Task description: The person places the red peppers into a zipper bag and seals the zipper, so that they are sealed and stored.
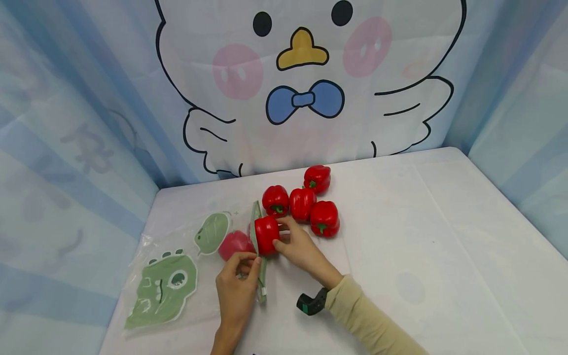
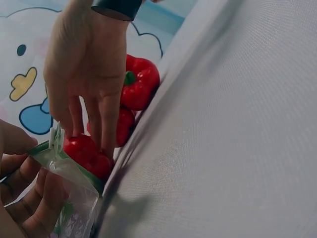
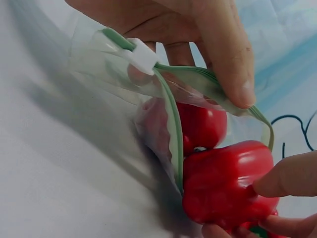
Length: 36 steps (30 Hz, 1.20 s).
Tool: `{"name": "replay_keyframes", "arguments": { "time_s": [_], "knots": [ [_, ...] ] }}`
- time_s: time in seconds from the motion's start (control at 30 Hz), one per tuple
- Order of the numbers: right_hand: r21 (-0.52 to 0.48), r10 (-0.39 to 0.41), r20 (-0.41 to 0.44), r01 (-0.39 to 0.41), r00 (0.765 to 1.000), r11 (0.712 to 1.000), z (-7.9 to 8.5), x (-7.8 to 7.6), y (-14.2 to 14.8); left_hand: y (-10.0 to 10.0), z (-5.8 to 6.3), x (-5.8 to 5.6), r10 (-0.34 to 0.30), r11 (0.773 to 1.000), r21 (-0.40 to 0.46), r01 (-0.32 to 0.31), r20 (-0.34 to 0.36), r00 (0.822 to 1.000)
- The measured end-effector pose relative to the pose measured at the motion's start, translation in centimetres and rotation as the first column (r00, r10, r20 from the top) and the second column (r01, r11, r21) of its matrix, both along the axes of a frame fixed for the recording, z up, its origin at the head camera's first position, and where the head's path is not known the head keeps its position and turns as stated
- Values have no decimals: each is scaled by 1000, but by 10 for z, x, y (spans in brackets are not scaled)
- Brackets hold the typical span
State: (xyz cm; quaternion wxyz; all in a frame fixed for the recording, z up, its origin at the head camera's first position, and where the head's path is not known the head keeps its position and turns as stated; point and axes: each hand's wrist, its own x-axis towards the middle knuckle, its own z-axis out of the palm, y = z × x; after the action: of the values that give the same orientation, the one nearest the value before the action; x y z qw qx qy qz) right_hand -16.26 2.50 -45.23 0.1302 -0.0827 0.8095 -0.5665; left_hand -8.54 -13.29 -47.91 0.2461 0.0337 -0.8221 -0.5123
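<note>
Past the near right sleeve (image 1: pixel 377 318), gripping one pepper (image 1: pixel 267 235) from its right with right fingers (image 1: pixel 293 226), at the open bag (image 1: pixel 212 234) on its left; pinching the bag's rim with left fingers (image 1: pixel 254 272).

White-covered table (image 1: pixel 421 236) before pale blue curtains (image 1: pixel 66 148) with a cartoon bird (image 1: pixel 306 133).

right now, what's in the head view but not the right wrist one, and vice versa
Only the head view: the dark wrist device, the bow tie on the backdrop, and the dinosaur print on the bag.
Only the right wrist view: a direct look between the parted zip strips at the bagged pepper, which the head view shows through film.
Both: left hand pinching the bag's edge, right hand gripping a red pepper at the bag's mouth.
</note>
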Motion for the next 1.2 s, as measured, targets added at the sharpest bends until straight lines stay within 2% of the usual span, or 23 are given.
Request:
{"name": "replay_keyframes", "arguments": {
  "time_s": [0.33,0.6,1.2],
  "knots": [
    [-27,46,-30,-47,998,999,-5,2,-6,0,-2,0,-6,1000,-10,6,-13,1000],
    [-40,73,-44,-75,996,996,-10,3,-10,0,-5,-1,-16,1000,-22,15,-52,999],
    [-75,101,-42,-104,994,992,-16,6,-17,1,-5,1,-26,1000,-17,25,-53,998]
  ]
}}
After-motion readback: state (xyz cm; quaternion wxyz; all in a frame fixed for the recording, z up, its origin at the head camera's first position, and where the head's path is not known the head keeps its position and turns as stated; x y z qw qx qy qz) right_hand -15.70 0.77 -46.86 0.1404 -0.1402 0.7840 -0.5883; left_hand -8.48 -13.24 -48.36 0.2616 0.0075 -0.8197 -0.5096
